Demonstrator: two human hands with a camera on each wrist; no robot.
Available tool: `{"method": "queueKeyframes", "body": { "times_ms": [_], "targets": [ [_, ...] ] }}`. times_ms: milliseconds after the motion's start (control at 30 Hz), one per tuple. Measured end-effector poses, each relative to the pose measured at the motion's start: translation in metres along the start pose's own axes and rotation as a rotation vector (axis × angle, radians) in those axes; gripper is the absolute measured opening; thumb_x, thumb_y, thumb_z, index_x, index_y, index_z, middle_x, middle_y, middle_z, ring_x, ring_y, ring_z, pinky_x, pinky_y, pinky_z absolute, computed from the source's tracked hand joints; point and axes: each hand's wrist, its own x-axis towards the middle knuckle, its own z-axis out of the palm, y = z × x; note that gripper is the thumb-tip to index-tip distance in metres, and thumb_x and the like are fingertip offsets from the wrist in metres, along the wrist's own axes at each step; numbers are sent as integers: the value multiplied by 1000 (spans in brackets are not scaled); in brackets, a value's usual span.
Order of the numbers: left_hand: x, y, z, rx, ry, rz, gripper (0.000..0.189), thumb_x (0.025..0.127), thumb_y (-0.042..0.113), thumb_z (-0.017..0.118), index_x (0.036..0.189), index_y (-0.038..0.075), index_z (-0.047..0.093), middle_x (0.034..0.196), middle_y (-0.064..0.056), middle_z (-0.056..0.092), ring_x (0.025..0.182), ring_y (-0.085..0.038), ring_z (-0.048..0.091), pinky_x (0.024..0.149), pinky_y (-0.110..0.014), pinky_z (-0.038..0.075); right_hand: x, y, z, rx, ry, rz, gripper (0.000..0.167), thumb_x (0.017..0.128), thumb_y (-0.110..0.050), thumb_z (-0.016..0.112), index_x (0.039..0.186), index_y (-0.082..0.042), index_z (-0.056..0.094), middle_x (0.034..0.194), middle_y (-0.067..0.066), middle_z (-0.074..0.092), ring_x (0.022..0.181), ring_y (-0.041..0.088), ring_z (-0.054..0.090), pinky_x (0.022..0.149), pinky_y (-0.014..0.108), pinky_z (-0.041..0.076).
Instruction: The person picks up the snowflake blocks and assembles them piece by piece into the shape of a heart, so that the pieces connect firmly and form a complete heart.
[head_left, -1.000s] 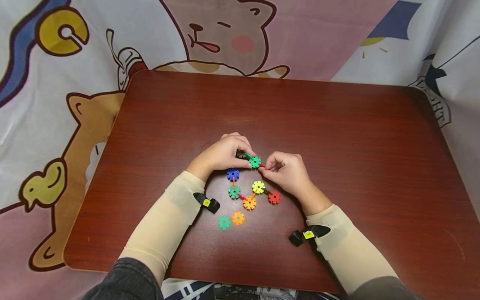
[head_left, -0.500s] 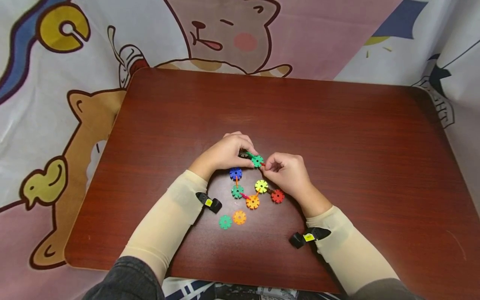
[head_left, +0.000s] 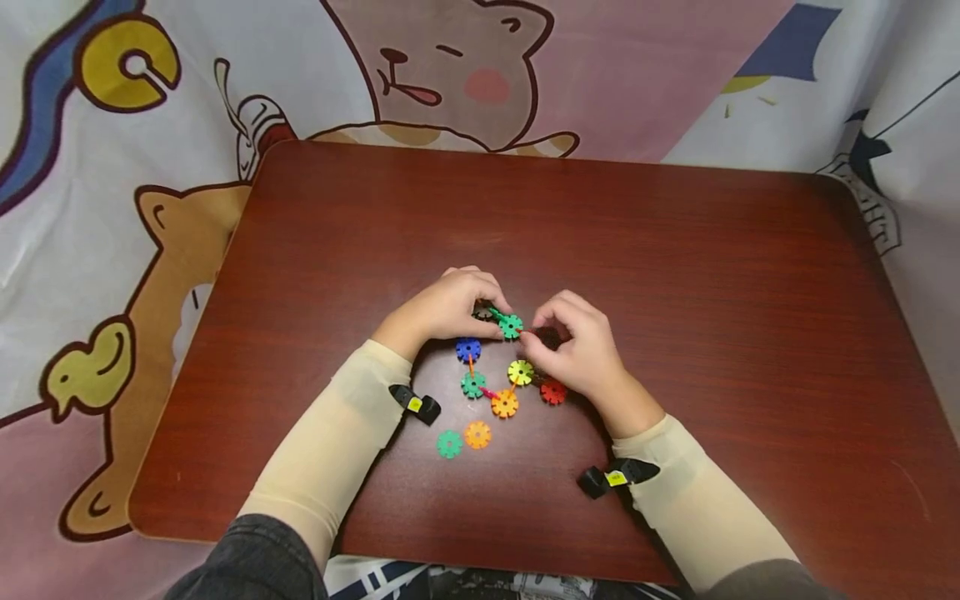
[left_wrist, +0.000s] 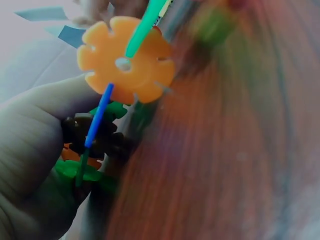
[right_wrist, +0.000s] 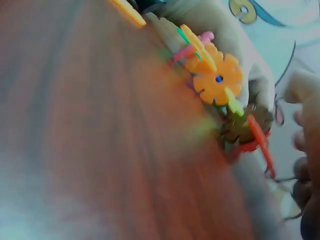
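Note:
My left hand (head_left: 457, 304) holds a chain of small notched discs joined by short sticks, its fingers and thumb around the chain. A green disc (head_left: 511, 326) pokes out past the fingertips in the head view. From below, the left wrist view shows an orange disc (left_wrist: 145, 80) with a blue stick (left_wrist: 99, 116) and a green stick (left_wrist: 142, 30) on it. A red stick (right_wrist: 260, 142) juts from the chain's end in the right wrist view. My right hand (head_left: 577, 343) is just right of it, with thumb and forefinger apart and nothing between them.
Nearer on the brown table (head_left: 712, 333) lies a joined row: a blue disc (head_left: 468, 349), a green one (head_left: 473, 384), an orange one (head_left: 504, 404), a yellow one (head_left: 521, 372) and a red one (head_left: 553, 392). Two loose discs, green (head_left: 450, 444) and orange (head_left: 477, 434), lie in front.
My right thumb and forefinger have let go of the red stick and spread apart, the hand lifting slightly. The left hand keeps its hold on the chain.

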Motion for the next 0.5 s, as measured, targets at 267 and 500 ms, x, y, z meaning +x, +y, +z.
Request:
{"method": "queueKeyframes", "body": {
  "times_ms": [267,500],
  "targets": [
    [1,0,1,-1,-6,20,27,88,35,89,112,24,84,112,10,73,114,-15,59,107,-49,36,-29,-69,11,-190,-235,-291,8,83,-20,78,79,-21,71,69,-11,62,56,3,50,50,25,44],
    [-2,-1,-1,-7,-4,9,27,87,33,90,112,23,84,112,9,73,115,-15,59,109,-50,35,-51,-102,27,-469,-490,-178,21,88,-28,83,105,-17,77,63,-9,61,46,9,49,39,30,38]
  ]
}}
